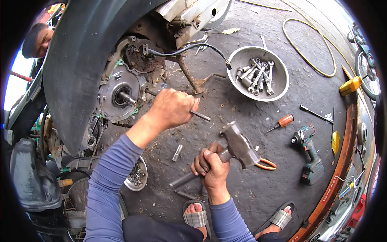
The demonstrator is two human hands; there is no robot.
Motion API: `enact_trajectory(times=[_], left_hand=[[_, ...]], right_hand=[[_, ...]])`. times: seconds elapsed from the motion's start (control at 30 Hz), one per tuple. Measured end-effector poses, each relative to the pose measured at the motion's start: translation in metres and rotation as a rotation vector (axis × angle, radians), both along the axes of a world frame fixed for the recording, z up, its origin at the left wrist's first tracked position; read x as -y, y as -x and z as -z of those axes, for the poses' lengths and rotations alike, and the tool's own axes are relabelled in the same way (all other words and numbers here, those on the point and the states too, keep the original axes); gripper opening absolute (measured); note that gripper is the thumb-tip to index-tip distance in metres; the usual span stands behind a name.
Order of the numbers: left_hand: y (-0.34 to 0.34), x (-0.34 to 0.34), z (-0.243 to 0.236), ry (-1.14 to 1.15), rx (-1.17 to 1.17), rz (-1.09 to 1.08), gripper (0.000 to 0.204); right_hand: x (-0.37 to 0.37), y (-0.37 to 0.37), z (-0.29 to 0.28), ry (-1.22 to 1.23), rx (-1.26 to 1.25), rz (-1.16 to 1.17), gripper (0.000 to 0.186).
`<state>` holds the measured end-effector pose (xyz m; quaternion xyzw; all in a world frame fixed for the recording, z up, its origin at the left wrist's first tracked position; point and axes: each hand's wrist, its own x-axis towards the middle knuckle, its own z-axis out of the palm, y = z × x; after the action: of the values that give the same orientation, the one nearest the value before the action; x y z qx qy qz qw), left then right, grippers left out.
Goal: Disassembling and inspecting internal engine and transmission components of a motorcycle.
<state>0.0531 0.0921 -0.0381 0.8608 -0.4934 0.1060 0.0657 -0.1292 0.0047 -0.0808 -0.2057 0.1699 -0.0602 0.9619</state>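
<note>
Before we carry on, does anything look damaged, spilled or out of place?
No spill is obvious. The brown part above the round metal casing looks heavily rusted. An orange screwdriver and a cordless drill lie loose outside the tool bowl. Open-toed sandals seem odd footwear near a hammer.

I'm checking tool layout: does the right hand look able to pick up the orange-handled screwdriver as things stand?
Probably not: the right hand is closed around the hammer. Otherwise, the screwdriver lies uncovered on the ground.
</note>
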Motion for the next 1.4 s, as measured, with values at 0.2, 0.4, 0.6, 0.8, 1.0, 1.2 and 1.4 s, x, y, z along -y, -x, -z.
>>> enact_trajectory(times=[0.2, 0.4, 0.6, 0.8, 1.0, 1.2, 1.4], left_hand=[[-0.004, -0.004, 0.001, 0.009, 0.007, -0.001, 0.034], [-0.003, -0.005, 0.001, 0.044, 0.026, 0.002, 0.033], [-0.006, -0.004, 0.001, 0.048, 0.023, -0.022, 0.032], [-0.005, -0.005, -0.003, 0.073, 0.008, -0.030, 0.032], [-0.005, -0.005, -0.002, 0.086, 0.027, -0.022, 0.031], [-0.002, -0.006, 0.003, 0.079, 0.047, -0.010, 0.031], [0.000, -0.007, 0.000, 0.055, 0.037, 0.003, 0.031]], right_hand=[[-0.006, -0.013, 0.000, 0.145, -0.094, -0.163, 0.025], [0.000, -0.014, 0.004, 0.098, -0.027, -0.117, 0.026], [-0.006, -0.014, 0.001, 0.186, -0.074, -0.214, 0.025], [-0.002, -0.018, 0.003, 0.124, -0.050, -0.158, 0.025], [-0.005, -0.021, 0.005, 0.146, -0.071, -0.164, 0.025], [0.003, -0.013, 0.001, 0.064, -0.004, 0.021, 0.022], [0.006, -0.008, 0.005, -0.024, -0.026, 0.027, 0.022]])
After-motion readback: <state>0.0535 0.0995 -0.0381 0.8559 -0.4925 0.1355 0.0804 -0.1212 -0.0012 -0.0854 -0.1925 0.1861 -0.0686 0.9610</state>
